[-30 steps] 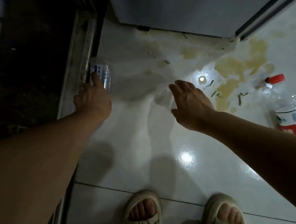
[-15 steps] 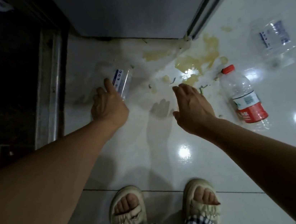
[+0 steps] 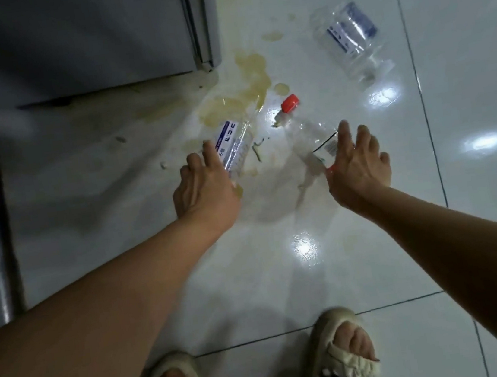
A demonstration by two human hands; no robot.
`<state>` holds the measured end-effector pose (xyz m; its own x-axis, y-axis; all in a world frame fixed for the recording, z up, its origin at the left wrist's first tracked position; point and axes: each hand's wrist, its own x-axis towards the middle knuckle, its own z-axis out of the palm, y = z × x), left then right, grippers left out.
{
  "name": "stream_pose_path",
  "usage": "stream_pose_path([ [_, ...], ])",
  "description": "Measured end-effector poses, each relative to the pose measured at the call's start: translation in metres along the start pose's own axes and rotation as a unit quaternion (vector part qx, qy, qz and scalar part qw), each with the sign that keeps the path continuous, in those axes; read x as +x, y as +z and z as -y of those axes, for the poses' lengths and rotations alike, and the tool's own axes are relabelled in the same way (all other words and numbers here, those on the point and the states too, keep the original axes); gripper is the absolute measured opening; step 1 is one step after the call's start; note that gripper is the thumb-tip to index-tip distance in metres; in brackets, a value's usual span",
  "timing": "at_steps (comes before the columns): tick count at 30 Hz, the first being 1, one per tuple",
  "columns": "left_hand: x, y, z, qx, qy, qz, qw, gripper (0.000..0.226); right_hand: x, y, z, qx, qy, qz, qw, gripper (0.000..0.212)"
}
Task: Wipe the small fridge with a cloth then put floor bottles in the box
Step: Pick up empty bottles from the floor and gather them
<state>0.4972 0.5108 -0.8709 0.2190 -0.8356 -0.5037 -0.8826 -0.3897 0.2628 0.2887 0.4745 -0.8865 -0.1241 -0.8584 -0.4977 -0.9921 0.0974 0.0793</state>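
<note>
Holding: left hand [image 3: 205,191], fingers curled round blue-label bottle [image 3: 233,144]
Right hand [image 3: 358,166]: fingers spread over red-cap bottle [image 3: 306,130]
Upper right: third bottle [image 3: 349,40] on floor [image 3: 466,96]

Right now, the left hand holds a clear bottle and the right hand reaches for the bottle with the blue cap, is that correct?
Not quite: the head view shows a red cap on the bottle the right hand reaches for. The left hand does hold a clear bottle.

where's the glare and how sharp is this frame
Head view: bright glare spots on the glossy floor tiles, strongest by the red-capped bottle and below the hands; left side dark and shadowed; left hand and right hand slightly motion-blurred.
</note>
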Motion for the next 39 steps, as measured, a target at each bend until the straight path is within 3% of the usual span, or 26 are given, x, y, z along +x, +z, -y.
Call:
stream_pose_path([
  [3,0.006,0.011,-0.009,0.011,0.017,-0.002,1.000,0.066,0.012,0.017,-0.012,0.006,0.001,-0.001,1.000,0.092],
  [7,0.006,0.013,-0.021,0.035,0.018,0.015,0.999,0.067,0.015,0.023,-0.017,0.012,-0.008,-0.019,1.000,0.080],
  [13,-0.017,-0.030,-0.051,0.059,0.017,0.025,0.998,0.069,-0.011,-0.023,-0.026,0.067,0.000,-0.026,0.997,0.081],
  [29,-0.121,-0.269,-0.278,0.043,0.099,-0.012,0.994,0.061,-0.104,-0.335,-0.152,0.161,0.024,-0.067,0.984,0.084],
  [39,-0.119,-0.371,-0.415,0.008,0.105,-0.059,0.993,0.061,-0.069,-0.499,-0.246,0.138,0.021,-0.109,0.984,0.077],
])
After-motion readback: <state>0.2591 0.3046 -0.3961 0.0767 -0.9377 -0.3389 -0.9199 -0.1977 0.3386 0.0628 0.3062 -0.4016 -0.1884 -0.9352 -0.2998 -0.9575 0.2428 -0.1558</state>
